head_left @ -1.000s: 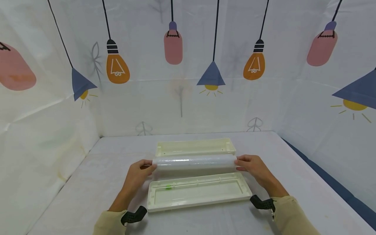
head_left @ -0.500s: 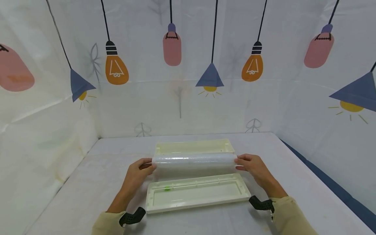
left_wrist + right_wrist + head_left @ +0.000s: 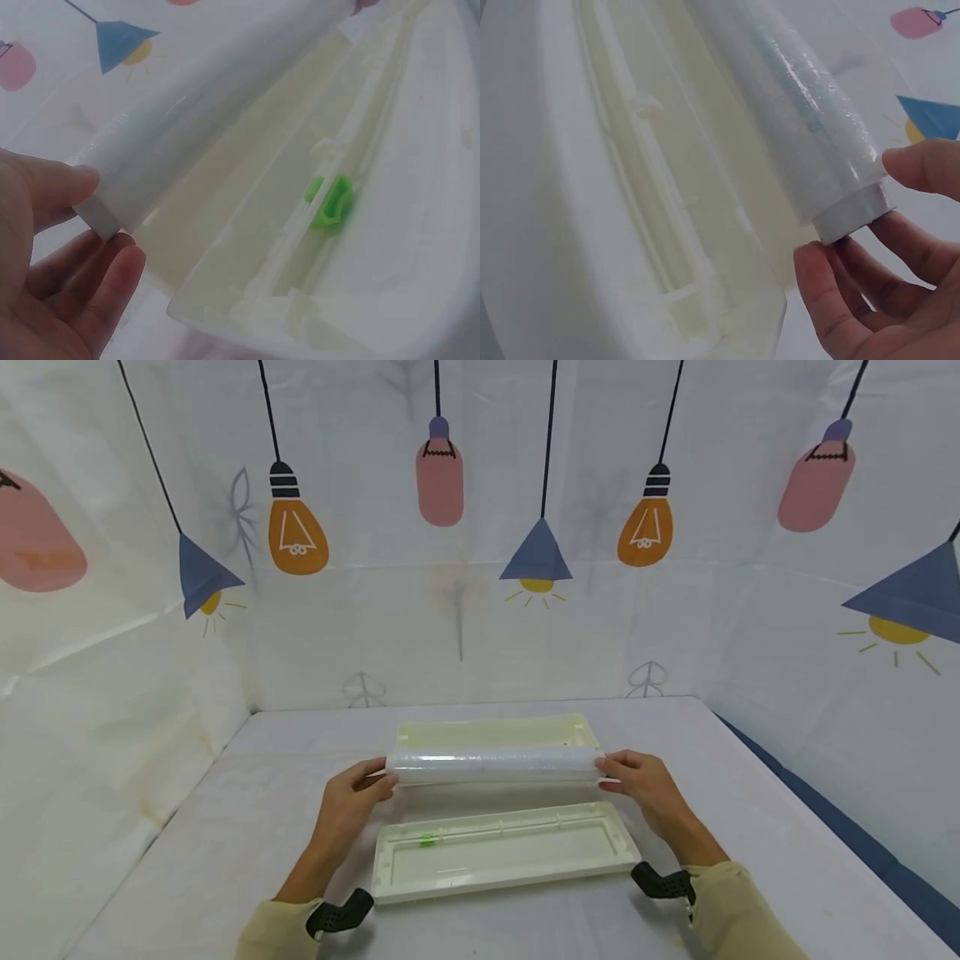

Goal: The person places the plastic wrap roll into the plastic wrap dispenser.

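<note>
The roll [image 3: 491, 767] is between left hand [image 3: 349, 800] and right hand [image 3: 649, 790], the lid [image 3: 495, 862] before it on the surface [image 3: 292, 760], the box [image 3: 491, 734] reaching behind.

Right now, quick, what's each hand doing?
Left hand: holding one end of the shiny roll, thumb on top.
Right hand: holding the other end, also thumb on top.

The long, whitish, cylindrical plastic-film roll [image 3: 495, 766] is smooth and glossy, its white tubular core end [image 3: 855, 213] matt and paper-like. The nearer cream rectangular plastic tray [image 3: 502, 862] has a smooth, faint sheen; the beige cloth sleeves [image 3: 738, 912] look matt.
</note>
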`<state>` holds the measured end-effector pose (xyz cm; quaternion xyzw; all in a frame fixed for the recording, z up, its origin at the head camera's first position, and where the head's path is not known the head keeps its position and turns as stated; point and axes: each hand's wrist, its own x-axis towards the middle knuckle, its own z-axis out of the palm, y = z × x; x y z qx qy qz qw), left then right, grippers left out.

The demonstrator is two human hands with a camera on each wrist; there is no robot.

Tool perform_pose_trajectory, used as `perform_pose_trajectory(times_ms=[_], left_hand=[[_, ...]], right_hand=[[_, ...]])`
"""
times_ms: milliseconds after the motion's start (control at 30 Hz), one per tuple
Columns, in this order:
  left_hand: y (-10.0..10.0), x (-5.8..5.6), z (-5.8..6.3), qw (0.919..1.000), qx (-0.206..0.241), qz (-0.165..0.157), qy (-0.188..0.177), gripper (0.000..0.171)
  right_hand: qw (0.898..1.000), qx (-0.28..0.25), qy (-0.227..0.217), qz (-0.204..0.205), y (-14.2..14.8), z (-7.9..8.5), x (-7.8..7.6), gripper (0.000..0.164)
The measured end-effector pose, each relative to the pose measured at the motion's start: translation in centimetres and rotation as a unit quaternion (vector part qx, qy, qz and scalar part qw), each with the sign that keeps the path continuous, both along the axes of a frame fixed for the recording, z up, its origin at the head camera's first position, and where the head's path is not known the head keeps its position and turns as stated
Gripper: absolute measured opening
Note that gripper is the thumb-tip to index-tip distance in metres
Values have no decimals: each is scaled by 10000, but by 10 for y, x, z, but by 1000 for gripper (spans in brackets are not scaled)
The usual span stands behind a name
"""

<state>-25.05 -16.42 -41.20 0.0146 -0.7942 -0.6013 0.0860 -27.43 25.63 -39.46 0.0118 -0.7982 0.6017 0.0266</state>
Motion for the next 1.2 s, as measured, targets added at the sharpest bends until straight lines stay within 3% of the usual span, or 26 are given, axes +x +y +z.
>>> perform_pose_trajectory(times_ms=[367, 667, 933, 1200], left_hand=[[3, 0, 8, 9991, 186, 324, 218, 46], [4, -3, 14, 9982, 225, 406, 373, 50], [1, -10, 29, 9985, 281, 182, 445, 52], [-4, -20, 33, 9994, 236, 30, 235, 48]], right_hand=[[9994, -237, 248, -46, -4, 2, -3, 39], [9981, -521, 331, -30, -7, 4, -5, 39], [9977, -536, 411, -62, -12, 14, -10, 42], [9976, -558, 406, -106, -13, 17, -21, 41]])
